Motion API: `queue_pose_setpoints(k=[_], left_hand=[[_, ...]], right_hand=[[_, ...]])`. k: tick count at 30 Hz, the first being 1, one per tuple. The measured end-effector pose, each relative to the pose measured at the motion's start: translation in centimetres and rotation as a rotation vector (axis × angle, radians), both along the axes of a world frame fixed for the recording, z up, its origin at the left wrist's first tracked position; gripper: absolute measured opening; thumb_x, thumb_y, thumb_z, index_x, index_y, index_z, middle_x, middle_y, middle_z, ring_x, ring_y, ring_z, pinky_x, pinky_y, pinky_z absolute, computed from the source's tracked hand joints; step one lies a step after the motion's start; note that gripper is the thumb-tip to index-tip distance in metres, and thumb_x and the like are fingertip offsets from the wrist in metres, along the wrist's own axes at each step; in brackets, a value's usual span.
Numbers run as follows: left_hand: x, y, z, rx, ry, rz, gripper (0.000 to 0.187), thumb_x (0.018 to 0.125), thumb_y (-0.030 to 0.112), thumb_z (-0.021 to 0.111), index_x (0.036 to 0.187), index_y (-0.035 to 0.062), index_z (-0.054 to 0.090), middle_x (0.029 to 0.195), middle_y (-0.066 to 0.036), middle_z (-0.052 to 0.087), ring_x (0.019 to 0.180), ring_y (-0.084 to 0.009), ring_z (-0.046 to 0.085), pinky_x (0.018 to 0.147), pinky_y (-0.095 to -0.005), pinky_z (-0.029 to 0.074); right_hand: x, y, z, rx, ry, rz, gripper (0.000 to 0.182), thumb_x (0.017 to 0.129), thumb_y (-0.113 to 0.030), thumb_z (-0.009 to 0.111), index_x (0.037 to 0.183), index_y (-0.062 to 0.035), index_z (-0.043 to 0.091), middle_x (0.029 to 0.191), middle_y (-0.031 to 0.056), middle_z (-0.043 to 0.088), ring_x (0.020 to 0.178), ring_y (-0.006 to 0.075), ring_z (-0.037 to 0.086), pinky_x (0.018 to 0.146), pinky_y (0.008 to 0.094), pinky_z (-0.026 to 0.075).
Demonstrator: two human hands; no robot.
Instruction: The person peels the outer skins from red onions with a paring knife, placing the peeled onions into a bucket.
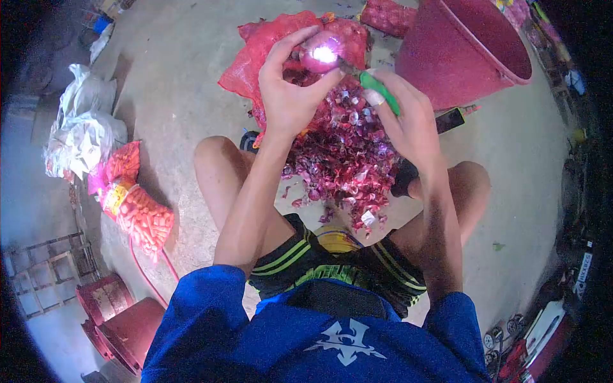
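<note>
My left hand (290, 99) is closed around a red onion (317, 62), thumb on the near side and fingers on the far side. A bright glare covers part of the onion. My right hand (408, 118) grips a small knife (381, 92) by its green handle. Its dark blade reaches toward the onion's right side; whether the edge touches is not clear. Below both hands a heap of red onion skins (348, 169) is spread on the floor between my legs. Behind my left hand lies a red mesh sack (246, 67), with onions showing through the net.
A large red tub (440, 60) stands at the upper right, with a dark phone-like slab (449, 121) near its base. Another onion sack (386, 17) lies behind. To the left are white sacks (89, 127), a bag of orange carrot-like pieces (143, 217) and red plastic containers (131, 325).
</note>
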State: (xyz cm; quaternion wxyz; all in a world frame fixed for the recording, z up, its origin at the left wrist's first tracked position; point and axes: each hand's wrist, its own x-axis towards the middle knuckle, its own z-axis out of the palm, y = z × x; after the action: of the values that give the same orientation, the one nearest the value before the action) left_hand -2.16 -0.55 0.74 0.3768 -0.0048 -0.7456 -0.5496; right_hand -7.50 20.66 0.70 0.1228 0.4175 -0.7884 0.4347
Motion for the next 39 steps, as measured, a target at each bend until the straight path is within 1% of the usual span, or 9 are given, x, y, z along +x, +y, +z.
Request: queue_pose_setpoints(k=[11,16,17,19,22,29,32,37,39], left_hand=[[-0.1,0.1,-0.2,-0.107,-0.036,0.036,0.064,0.073,0.007,0.091,0.133,0.0016,0.066,0.124,-0.009,0.071,0.11,-0.0162,0.068,0.098,-0.0321,0.055],[-0.3,0.2,-0.6,0.126,-0.109,-0.048,0.062,0.071,0.01,0.091,0.129,0.0047,0.07,0.122,-0.009,0.069,0.109,-0.0181,0.069,0.094,-0.0342,0.059],[-0.2,0.2,-0.5,0.126,-0.108,-0.05,0.062,0.071,0.01,0.091,0.129,0.0047,0.07,0.122,-0.009,0.069,0.109,-0.0181,0.069,0.094,-0.0342,0.059],[-0.2,0.2,-0.4,0.111,-0.104,-0.087,0.064,0.072,0.009,0.091,0.132,0.0053,0.069,0.122,-0.007,0.068,0.11,-0.0178,0.069,0.094,-0.0347,0.06],[0.2,0.2,0.2,-0.014,-0.13,-0.121,0.064,0.073,0.01,0.091,0.133,0.0057,0.068,0.119,-0.006,0.068,0.112,-0.0174,0.068,0.094,-0.0335,0.06],[0.6,0.4,0.5,0.07,-0.158,-0.25,0.064,0.076,0.009,0.091,0.135,0.0006,0.066,0.132,-0.01,0.066,0.115,-0.0187,0.068,0.1,-0.0344,0.057],[0.7,0.6,1.0,0.188,-0.159,-0.361,0.068,0.079,0.005,0.088,0.14,-0.0015,0.06,0.135,-0.013,0.066,0.116,-0.0199,0.068,0.103,-0.0355,0.055],[0.2,1.1,-0.2,0.886,-0.133,-0.632,0.072,0.084,0.004,0.083,0.148,-0.0008,0.051,0.134,-0.013,0.065,0.119,-0.0209,0.066,0.102,-0.0377,0.056],[-0.3,1.8,-0.8,0.798,-0.178,-0.57,0.071,0.086,0.007,0.082,0.149,-0.0004,0.05,0.135,-0.013,0.064,0.119,-0.0209,0.066,0.101,-0.0375,0.056]], right_hand=[[0.9,-1.1,0.1,0.015,-0.046,-0.11,0.028,0.099,-0.014,0.065,0.125,-0.0021,0.064,0.103,0.0184,0.072,0.095,0.0381,0.073,0.078,0.0442,0.056],[-0.4,0.0,0.9,-0.005,-1.178,0.109,0.032,0.106,-0.017,0.055,0.133,0.0001,0.057,0.096,0.0138,0.072,0.098,0.022,0.072,0.083,0.0418,0.055],[-0.3,-0.1,0.8,-0.006,-1.176,0.108,0.032,0.106,-0.017,0.055,0.133,0.0001,0.057,0.096,0.0138,0.072,0.098,0.022,0.072,0.083,0.0418,0.055],[0.1,-0.3,0.5,-0.119,-0.503,0.122,0.043,0.105,-0.016,0.057,0.146,-0.005,0.051,0.103,0.0191,0.073,0.094,0.0258,0.072,0.086,0.0418,0.056],[0.1,-0.1,1.0,0.011,-0.34,0.058,0.048,0.104,-0.015,0.059,0.151,-0.0102,0.051,0.112,0.0236,0.072,0.098,0.0291,0.073,0.088,0.0403,0.056],[-1.1,-0.4,-0.3,-0.026,-0.336,-0.005,0.041,0.104,-0.017,0.061,0.144,-0.0086,0.062,0.125,0.0235,0.071,0.116,0.0291,0.07,0.097,0.0401,0.053],[-1.8,-0.4,-0.9,-0.212,-0.414,0.045,0.042,0.111,-0.015,0.049,0.151,-0.0037,0.054,0.089,-0.006,0.053,0.073,0.0048,0.043,0.065,0.0212,0.037],[-0.9,-0.7,-0.9,-0.241,-0.403,0.066,0.042,0.111,-0.014,0.05,0.151,-0.0044,0.054,0.09,-0.0048,0.056,0.074,0.004,0.045,0.065,0.0204,0.038],[-0.8,-0.7,-0.7,-0.248,-0.379,0.081,0.042,0.111,-0.014,0.05,0.151,-0.0046,0.055,0.091,-0.0047,0.057,0.074,0.0035,0.045,0.065,0.0201,0.038]])
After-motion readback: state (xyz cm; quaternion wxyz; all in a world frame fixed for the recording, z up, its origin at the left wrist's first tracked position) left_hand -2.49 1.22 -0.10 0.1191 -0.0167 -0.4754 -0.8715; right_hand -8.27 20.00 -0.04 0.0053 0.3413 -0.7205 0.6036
